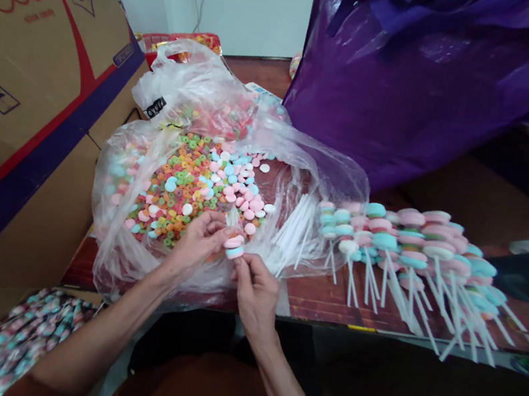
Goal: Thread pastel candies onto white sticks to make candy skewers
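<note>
My left hand (pixel 199 238) pinches a small stack of round candies (pixel 235 246), pink on top and blue below, just above the front rim of an open clear plastic bag (pixel 149 158). My right hand (pixel 256 291) is closed around the lower end of the same piece, where a thin white stick seems to enter it. The bag is full of loose candies (pixel 185 188): small coloured rings and pink, blue and white discs. A bundle of bare white sticks (pixel 295 227) lies at the bag's right side.
Finished candy skewers (pixel 413 250) lie in a row on the wooden table (pixel 328 300) to the right. A purple bag (pixel 416 81) stands behind them. A cardboard box (pixel 30 51) rises at the left, and a carton with wrapped candies (pixel 23 337) sits at the lower left.
</note>
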The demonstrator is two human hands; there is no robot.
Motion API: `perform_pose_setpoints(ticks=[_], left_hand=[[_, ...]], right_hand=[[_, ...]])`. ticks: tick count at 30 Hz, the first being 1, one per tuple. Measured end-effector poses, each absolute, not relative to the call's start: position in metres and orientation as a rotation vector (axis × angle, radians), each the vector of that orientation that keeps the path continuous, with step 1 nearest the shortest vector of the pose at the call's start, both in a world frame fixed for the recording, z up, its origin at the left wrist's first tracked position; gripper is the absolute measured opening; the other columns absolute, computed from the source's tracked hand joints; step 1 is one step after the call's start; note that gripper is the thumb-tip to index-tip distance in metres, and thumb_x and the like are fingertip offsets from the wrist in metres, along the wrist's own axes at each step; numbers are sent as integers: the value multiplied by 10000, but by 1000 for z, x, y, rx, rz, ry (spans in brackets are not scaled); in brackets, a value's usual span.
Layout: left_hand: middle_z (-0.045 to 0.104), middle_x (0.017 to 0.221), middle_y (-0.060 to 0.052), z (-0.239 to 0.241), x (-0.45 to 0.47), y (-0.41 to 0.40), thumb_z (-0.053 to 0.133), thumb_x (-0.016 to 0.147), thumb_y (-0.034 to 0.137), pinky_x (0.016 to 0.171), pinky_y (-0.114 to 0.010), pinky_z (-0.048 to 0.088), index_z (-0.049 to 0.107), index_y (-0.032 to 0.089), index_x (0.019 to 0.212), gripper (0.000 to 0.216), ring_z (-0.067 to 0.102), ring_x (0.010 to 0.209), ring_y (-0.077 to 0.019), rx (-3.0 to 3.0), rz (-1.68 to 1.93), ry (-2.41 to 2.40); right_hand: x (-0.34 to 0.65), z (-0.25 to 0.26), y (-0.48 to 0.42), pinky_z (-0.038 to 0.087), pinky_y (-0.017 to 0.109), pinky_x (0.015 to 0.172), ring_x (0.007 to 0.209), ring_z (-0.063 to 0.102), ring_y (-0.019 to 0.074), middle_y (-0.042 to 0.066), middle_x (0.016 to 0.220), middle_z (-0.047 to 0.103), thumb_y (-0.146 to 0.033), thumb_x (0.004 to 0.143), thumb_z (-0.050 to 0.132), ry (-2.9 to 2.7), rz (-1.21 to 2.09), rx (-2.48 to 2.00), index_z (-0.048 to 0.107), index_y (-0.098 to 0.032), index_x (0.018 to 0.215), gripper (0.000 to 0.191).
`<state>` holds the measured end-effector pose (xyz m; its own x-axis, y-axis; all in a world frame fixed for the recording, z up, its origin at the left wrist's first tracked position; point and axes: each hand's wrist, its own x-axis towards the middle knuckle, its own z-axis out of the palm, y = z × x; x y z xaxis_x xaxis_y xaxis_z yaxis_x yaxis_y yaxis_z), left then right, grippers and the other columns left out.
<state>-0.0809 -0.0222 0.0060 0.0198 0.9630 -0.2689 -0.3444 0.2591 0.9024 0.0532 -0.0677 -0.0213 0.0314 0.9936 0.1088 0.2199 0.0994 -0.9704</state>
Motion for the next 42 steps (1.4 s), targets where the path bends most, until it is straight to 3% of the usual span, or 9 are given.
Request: perform_pose_setpoints(ticks=[3, 5, 8, 11, 21, 25, 31, 37, 42], left_hand=[[656, 814, -4, 5, -73, -5, 686, 830, 461, 640, -239, 493, 589, 182, 984, 334, 636, 713, -133, 974, 1188, 1148], [647, 837, -29, 6, -67, 6, 566, 911, 361, 693, -268, 497, 638, 175, 944, 202, 619, 754, -152, 1320, 1134, 1309], [636, 935, -76, 9, -57, 13, 538, 881, 183, 792, -311, 487, 676, 167, 848, 144, 609, 858, -193, 1915, 764, 1562], [629, 995, -95, 10, -51, 11, 512, 873, 134, 813, -319, 475, 680, 170, 855, 173, 603, 933, -215, 2154, 498, 1641], [643, 735, 1, 0, -94, 42, 560, 830, 160, 660, -234, 453, 668, 153, 904, 131, 585, 672, -133, 1625, 1078, 1542], [637, 718, -21, 8, -102, 59, 519, 840, 124, 715, -273, 460, 699, 156, 894, 191, 593, 726, -168, 1770, 942, 1681], [584, 900, -69, 1, -98, 71, 520, 863, 164, 762, -304, 421, 717, 164, 889, 199, 549, 840, -203, 2052, 759, 1799], [482, 792, -49, 2, -98, 69, 477, 867, 173, 644, -294, 324, 695, 165, 815, 224, 429, 666, -174, 2161, 559, 1745], [337, 594, 6, 7, -104, 77, 451, 803, 95, 615, -286, 279, 531, 168, 570, 257, 376, 603, -151, 2214, 412, 1617]], right_hand=[[64, -20, -65, 369, 217, 535, 519, 463, 102, -44, 584, 529, -370, 943, 529, -1303, 920, -1328, 624, -186, 755, 280], [73, -20, -63, 373, 220, 536, 524, 467, 105, -43, 590, 533, -384, 935, 555, -1250, 858, -1352, 639, -183, 776, 270], [82, -24, -61, 379, 221, 530, 527, 468, 107, -43, 585, 525, -409, 919, 591, -1167, 816, -1375, 635, -179, 757, 285], [85, -27, -62, 373, 220, 515, 522, 464, 107, -44, 573, 517, -423, 914, 595, -1127, 825, -1373, 631, -174, 736, 308], [83, -30, -62, 370, 217, 506, 521, 465, 107, -43, 578, 516, -422, 915, 599, -1108, 862, -1360, 637, -174, 750, 300], [83, -32, -62, 370, 214, 502, 518, 462, 104, -43, 579, 517, -416, 915, 599, -1120, 862, -1368, 637, -172, 751, 296], [83, -34, -62, 364, 207, 489, 507, 459, 99, -43, 580, 519, -415, 918, 593, -1146, 862, -1377, 645, -171, 764, 293], [83, -34, -63, 370, 207, 484, 498, 468, 100, -44, 577, 527, -418, 917, 589, -1158, 870, -1379, 649, -174, 782, 285], [82, -32, -63, 367, 201, 468, 476, 461, 93, -49, 570, 514, -407, 924, 577, -1188, 861, -1373, 642, -175, 771, 286]])
